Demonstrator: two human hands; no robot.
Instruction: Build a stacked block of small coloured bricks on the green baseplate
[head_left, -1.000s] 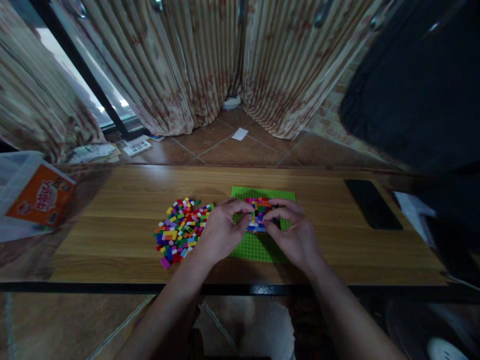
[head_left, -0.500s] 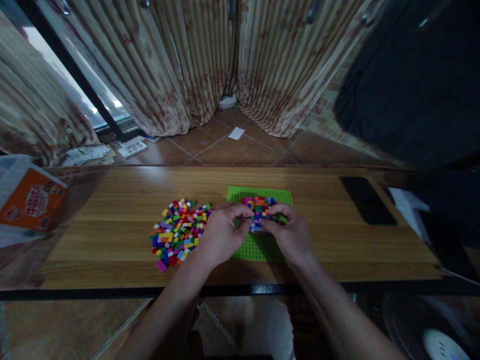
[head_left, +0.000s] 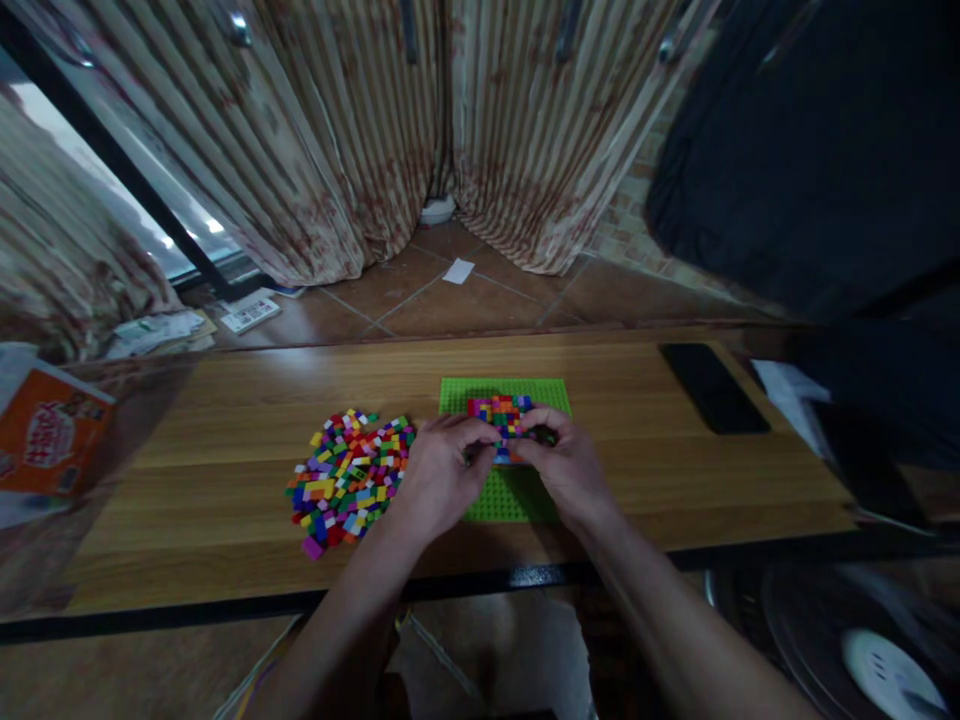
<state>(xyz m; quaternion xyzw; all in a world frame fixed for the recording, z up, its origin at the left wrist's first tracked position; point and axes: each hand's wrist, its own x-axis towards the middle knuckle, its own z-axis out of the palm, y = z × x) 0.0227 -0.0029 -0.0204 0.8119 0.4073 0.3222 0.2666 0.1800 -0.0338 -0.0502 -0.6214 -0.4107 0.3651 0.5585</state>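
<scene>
A green studded baseplate (head_left: 457,393) lies on the wooden table (head_left: 615,440). A patch of small multicoloured bricks (head_left: 499,412) is stuck on its far middle. My left hand (head_left: 439,475) and my right hand (head_left: 566,470) rest over the plate, and the fingertips of both meet at the near edge of that patch. The fingers pinch at the bricks there; what sits between the fingertips is hidden. A loose pile of small coloured bricks (head_left: 346,476) lies just left of my left hand.
A black phone (head_left: 712,388) lies flat at the table's right. An orange-labelled box (head_left: 49,440) stands at the far left edge. White paper (head_left: 787,385) sits at the far right. Curtains and a tiled floor with papers lie beyond the table.
My hands have drawn closer together over the brick patch. The camera has tilted and shifted, so the table sits lower and slants.
</scene>
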